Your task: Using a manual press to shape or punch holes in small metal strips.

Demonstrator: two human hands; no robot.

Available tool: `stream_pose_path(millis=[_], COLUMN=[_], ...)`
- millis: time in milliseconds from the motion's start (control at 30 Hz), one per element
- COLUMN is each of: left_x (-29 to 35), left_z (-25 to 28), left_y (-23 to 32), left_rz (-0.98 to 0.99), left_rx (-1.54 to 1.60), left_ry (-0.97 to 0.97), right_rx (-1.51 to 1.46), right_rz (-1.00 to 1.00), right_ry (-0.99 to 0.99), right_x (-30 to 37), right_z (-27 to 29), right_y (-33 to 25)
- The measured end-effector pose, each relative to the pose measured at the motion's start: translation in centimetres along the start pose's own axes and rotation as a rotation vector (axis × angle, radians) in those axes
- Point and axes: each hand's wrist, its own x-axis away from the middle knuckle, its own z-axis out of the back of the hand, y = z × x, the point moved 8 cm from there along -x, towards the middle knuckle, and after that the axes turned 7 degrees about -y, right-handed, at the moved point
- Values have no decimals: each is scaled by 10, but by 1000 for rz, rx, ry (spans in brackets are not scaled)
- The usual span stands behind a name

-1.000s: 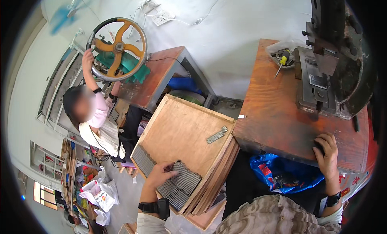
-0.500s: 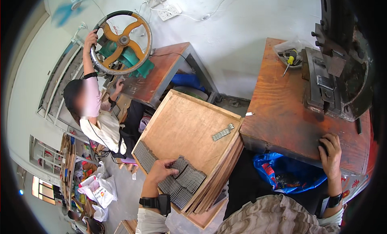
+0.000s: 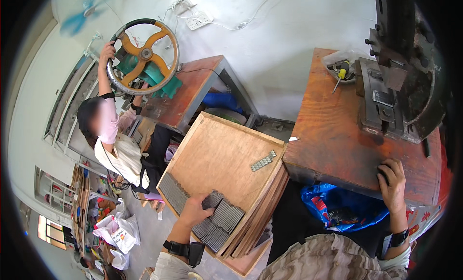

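Note:
My left hand (image 3: 197, 211) is over the packed rows of thin grey metal pieces (image 3: 227, 216) in a shallow wooden tray (image 3: 212, 145). Its thumb and fingers are drawn together against the rows; whatever lies between the tips is hidden. A patterned metal strip (image 3: 263, 161) rests apart near the tray's right side. My right hand (image 3: 393, 181) lies on the front edge of the wooden workbench (image 3: 328, 130), fingers loosely bent and slightly apart, holding nothing. Beyond it stands a dark metal press (image 3: 395, 91).
More trays (image 3: 258, 217) are stacked underneath. A yellow-handled screwdriver (image 3: 343, 72) leans from a plastic-lined bowl (image 3: 333, 63). A blue bag (image 3: 313, 207) sits below the bench edge. At left, a co-worker (image 3: 113, 130) grips a large handwheel (image 3: 145, 53).
My left hand has shifted slightly left along the metal rows. The co-worker's lower hand has risen toward the machine behind the handwheel. My right hand stays on the bench edge.

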Motion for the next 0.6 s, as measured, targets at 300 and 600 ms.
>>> stream_pose_path(millis=[300,600], left_x=[-55,-191], left_z=[25,29], left_y=[0,356], left_rz=[170,-443], left_rx=[354,454], left_ry=[163,5], right_rx=[87,54], right_rz=[56,44], right_ry=[25,33], right_x=[0,12], right_z=[5,10], right_y=[0,11])
